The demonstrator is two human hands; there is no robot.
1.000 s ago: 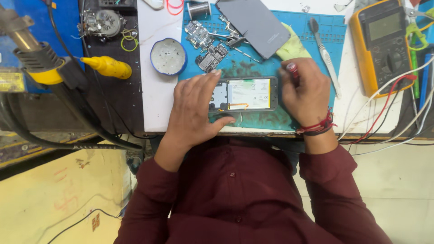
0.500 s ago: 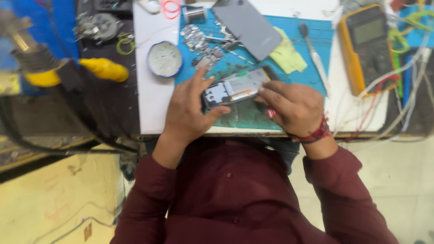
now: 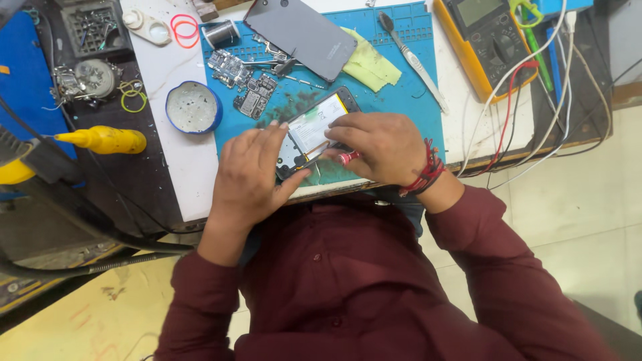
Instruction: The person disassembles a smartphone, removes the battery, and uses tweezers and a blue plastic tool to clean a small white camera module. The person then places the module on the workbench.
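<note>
A: Phone (image 3: 314, 130) opened up, lying tilted on the blue mat (image 3: 401, 100) near the bench's front edge?

B: Yes. Left hand (image 3: 251, 177) spread flat, fingers pressing its lower end; right hand (image 3: 378, 144) curled around a red-handled screwdriver (image 3: 348, 158), touching the phone's side

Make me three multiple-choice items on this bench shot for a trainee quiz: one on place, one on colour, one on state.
1. Where does the opened phone lie?
A. on the blue mat
B. on the floor
C. on the yellow multimeter

2. What colour is the tool handle in the right hand?
A. green
B. red
C. white

3. What state is the phone in?
A. back cover on
B. screen lit
C. back off, insides showing

Answers: 1 A, mat shows around it; 2 B, red handle shows under the fingers; 3 C, the battery is exposed between the right hand and left hand.
</note>
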